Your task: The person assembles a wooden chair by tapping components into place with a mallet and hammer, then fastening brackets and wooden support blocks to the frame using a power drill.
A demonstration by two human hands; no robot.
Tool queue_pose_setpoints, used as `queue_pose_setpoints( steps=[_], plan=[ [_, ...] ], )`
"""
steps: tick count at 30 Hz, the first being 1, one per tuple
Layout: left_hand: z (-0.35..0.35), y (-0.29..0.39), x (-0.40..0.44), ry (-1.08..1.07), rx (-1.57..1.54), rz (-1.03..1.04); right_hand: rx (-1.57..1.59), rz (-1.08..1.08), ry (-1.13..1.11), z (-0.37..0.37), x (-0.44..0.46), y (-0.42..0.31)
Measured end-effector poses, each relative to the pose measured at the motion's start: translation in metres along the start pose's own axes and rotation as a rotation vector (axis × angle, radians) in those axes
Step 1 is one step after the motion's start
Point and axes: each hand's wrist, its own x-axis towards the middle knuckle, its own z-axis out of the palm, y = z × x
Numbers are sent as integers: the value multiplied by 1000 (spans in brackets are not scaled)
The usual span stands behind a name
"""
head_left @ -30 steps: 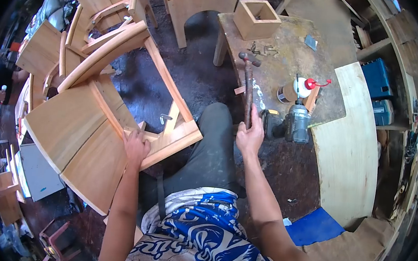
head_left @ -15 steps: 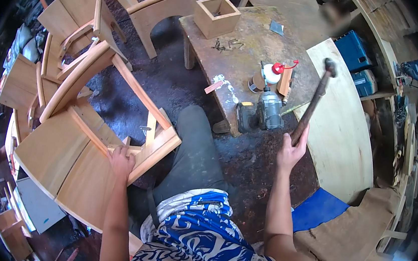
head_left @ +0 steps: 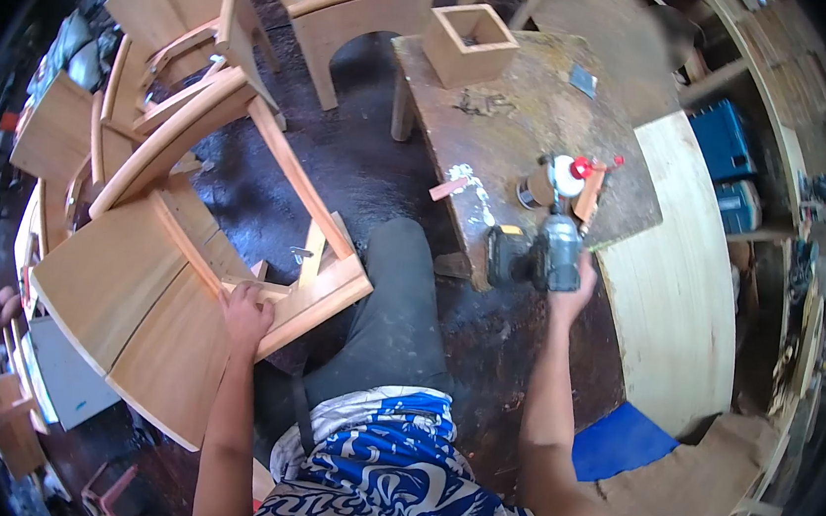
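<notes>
On the left, my left hand grips the rail of a wooden chair frame, its fingers curled over the inner edge. The chair's wide panel lies beside that hand. A metal clip shows near the frame's corner. At the workbench edge, my right hand is at the cordless drill, its fingers partly hidden behind the tool. The hammer is not visible. Beyond the drill are a white glue bottle with a red cap and a brown jar.
The workbench carries an open wooden box, scattered screws and a wood strip. More wooden chairs stand behind. A pale curved board lies at the right, near blue cases. Part of another person shows far left.
The raised hammer has gone out of sight, and my right hand has dropped from it to the drill. My left hand stays on the frame. The whole view has shifted.
</notes>
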Motion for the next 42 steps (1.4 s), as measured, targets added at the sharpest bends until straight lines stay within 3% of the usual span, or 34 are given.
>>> queue_pose_setpoints(
  steps=[2, 4, 6, 8, 9, 10, 12, 15, 18, 22, 24, 31, 34, 37, 38, 40, 42],
  plan=[
    [1, 2, 4, 16, 0, -24, 175, 177, 389, -28, 15, -55],
    [-4, 7, 4, 40, -24, 3, 472, 136, 567, -61, 21, -142],
    [-3, 9, 7, 27, -17, -2, 735, -122, 362, -55, 10, -190],
    [-2, 9, 10, 13, -15, 4, 653, -83, 234, 0, 12, -253],
    [-2, 9, 9, 18, -31, 7, 715, 62, 95, 34, 22, -268],
    [-2, 7, 8, 25, -45, 8, 969, 206, -55, 86, 38, -260],
    [0, 5, 9, 46, -45, 9, 707, 231, -8, 179, 76, -232],
    [5, 2, 8, 69, -61, 3, 214, 375, 105, 251, 138, -183],
    [6, 4, 10, 82, -95, -18, -37, 548, 181, 266, 190, -148],
    [1, 6, 11, 89, -139, -53, -255, 707, 11, 269, 230, -120],
    [-2, 9, 13, 81, -142, -72, -421, 634, -116, 266, 240, -115],
    [-1, 7, 16, 71, -150, -90, -474, 545, -247, 276, 280, -93],
    [1, 5, 14, 80, -145, -72, -543, 304, -552, 251, 314, -130],
    [3, 6, 12, 102, -123, -44, -316, 263, -553, 217, 367, -175],
    [2, 6, 11, 104, -132, -33, -263, 230, -655, 207, 389, -183],
    [0, 7, 10, 105, -103, -27, -146, 146, -667, 145, 377, -227],
    [0, 7, 10, 104, -105, -31, 73, 44, -955, 103, 367, -247]
  ],
)
